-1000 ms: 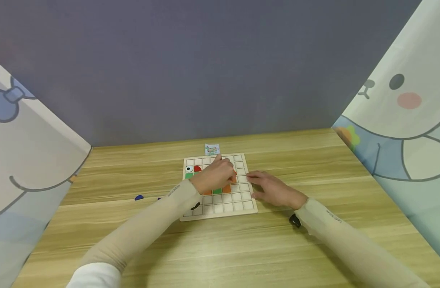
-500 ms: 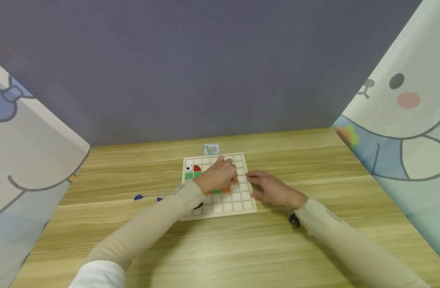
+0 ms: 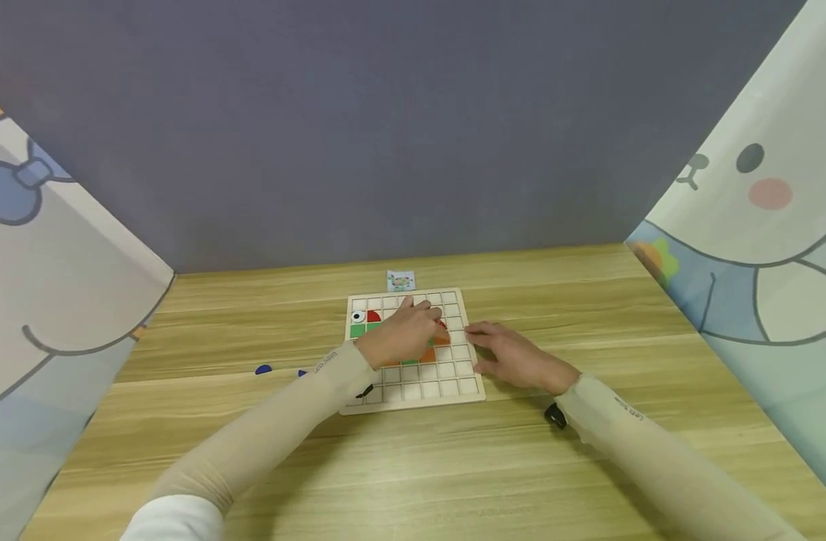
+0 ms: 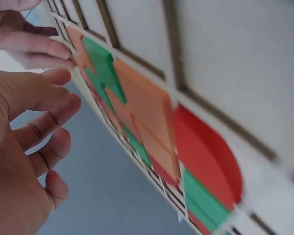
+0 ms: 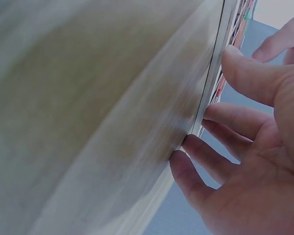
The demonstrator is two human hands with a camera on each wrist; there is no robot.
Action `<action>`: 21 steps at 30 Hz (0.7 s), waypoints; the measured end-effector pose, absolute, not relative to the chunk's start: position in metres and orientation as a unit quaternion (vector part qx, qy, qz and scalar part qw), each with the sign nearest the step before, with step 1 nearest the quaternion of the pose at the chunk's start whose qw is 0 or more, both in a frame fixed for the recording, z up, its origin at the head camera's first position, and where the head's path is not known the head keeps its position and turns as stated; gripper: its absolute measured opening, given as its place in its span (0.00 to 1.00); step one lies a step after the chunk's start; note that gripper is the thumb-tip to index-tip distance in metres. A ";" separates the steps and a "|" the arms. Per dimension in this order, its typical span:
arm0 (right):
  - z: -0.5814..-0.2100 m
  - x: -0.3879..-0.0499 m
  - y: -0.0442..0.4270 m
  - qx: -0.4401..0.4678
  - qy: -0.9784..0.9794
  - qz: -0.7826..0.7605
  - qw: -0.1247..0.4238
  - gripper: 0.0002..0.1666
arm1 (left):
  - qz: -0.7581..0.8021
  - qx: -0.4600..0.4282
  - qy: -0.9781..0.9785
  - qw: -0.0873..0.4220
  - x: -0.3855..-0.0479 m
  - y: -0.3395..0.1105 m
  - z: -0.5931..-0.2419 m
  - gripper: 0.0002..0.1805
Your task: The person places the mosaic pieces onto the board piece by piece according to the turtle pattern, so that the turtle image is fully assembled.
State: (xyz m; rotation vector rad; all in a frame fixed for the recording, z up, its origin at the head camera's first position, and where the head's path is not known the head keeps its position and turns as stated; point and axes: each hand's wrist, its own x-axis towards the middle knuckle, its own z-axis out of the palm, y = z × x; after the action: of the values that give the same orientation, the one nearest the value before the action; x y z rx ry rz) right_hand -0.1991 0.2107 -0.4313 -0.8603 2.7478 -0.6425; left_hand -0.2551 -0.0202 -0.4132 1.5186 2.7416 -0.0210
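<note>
A pale wooden grid board (image 3: 413, 398) lies on the table, with a picture of coloured tiles partly set in its cells. Over its middle is my left hand (image 3: 402, 334), hiding some tiles. In the left wrist view its loosely bent fingers (image 4: 59, 142) hold nothing and hang beside orange tiles (image 4: 142, 107), green tiles (image 4: 105, 61) and a rounded red tile (image 4: 201, 152). A round eye tile (image 3: 358, 316) and a red quarter-circle (image 3: 373, 315) sit at the board's upper left. The fingertips of my right hand (image 3: 514, 357) rest against the board's right edge.
Two blue pieces, one a half-round (image 3: 263, 369) and the other a partly covered blue piece (image 3: 301, 373), lie left of the board. A small picture card (image 3: 400, 281) lies behind it. A dark panel (image 3: 399, 150) rises at the table's back edge.
My left hand shifted slightly right over the tiles, then back left, uncovering more of the red and orange tiles at the right. My right hand stays at the board's edge.
</note>
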 end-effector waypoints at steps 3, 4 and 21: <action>-0.431 -0.198 0.210 -0.287 0.928 -0.218 0.096 0.37 | 0.020 0.482 0.876 -0.009 -0.251 -0.039 -0.410 0.18; -0.431 -0.198 0.210 -0.286 0.928 -0.219 0.096 0.36 | 0.032 0.481 0.876 -0.013 -0.250 -0.047 -0.408 0.18; -0.432 -0.197 0.210 -0.290 0.927 -0.219 0.090 0.35 | 0.131 0.408 0.902 -0.049 -0.209 -0.200 -0.395 0.31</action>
State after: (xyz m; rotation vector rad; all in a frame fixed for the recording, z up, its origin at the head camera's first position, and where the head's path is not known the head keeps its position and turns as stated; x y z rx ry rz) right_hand -0.1970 0.2103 -0.4315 -0.8622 2.7564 -0.6505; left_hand -0.2089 -0.2001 -0.3950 1.3229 2.9274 0.4255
